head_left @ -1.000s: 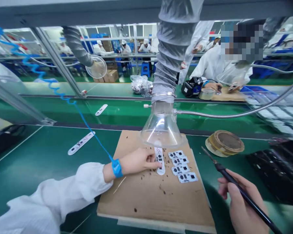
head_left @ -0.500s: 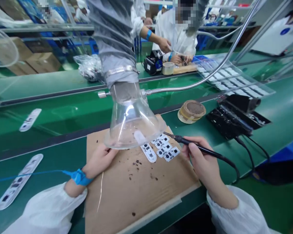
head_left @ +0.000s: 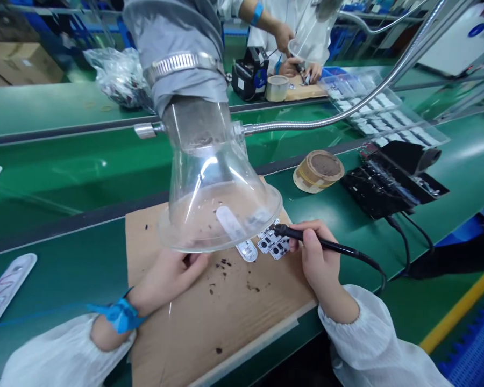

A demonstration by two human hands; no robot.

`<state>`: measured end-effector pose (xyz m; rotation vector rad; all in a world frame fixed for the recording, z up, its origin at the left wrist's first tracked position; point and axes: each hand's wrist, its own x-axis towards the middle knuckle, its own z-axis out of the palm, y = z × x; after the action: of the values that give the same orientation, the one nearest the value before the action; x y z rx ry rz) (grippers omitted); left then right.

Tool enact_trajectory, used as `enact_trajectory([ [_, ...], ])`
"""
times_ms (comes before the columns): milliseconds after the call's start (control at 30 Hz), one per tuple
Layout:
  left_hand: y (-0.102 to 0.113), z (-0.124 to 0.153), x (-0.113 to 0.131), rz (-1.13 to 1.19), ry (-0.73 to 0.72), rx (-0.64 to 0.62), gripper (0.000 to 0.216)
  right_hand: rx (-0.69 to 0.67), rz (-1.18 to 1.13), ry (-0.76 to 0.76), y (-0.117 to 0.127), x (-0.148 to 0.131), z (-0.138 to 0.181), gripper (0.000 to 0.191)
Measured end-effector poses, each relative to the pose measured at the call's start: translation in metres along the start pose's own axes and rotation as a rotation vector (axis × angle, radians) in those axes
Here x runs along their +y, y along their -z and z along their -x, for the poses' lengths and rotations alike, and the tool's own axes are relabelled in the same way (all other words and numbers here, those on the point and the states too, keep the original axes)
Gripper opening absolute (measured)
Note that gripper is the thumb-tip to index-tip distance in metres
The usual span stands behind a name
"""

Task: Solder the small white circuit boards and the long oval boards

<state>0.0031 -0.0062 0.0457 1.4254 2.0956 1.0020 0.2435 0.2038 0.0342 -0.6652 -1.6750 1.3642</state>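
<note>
Soldering iron (head_left: 326,243): clamped in the right grip (head_left: 315,257), its tip at the white circuit boards (head_left: 271,243), touching or just above them, cannot tell which.
Left grip (head_left: 165,285): fingers half curled, resting on the cardboard sheet (head_left: 246,317), near the boards.
Glass fume hood (head_left: 213,188): hanging low over the cardboard, its rim overlapping the boards in view.

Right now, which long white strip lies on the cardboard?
The strip under the clear fume hood: it alone rests on the cardboard; the others lie on the green belt.
</note>
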Motion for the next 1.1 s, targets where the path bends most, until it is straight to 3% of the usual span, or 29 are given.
enact_trajectory([
  [300, 0.0063, -0.0046, 0.0069, 0.029, -0.020, 0.054, 0.017, -0.120, 0.146, -0.015, 0.0036, -0.0025, 0.0053, 0.030],
  [500, 0.0065, -0.0039, 0.0062, -0.049, -0.030, 0.085, 0.008, -0.157, 0.189, 0.067, 0.0028, -0.0022, 0.0039, 0.026],
  [1100, 0.0028, -0.0069, 0.0079, -0.039, -0.058, 0.138, 0.011, -0.219, 0.232, 0.160, 0.0005, -0.0057, 0.0008, 0.018],
])
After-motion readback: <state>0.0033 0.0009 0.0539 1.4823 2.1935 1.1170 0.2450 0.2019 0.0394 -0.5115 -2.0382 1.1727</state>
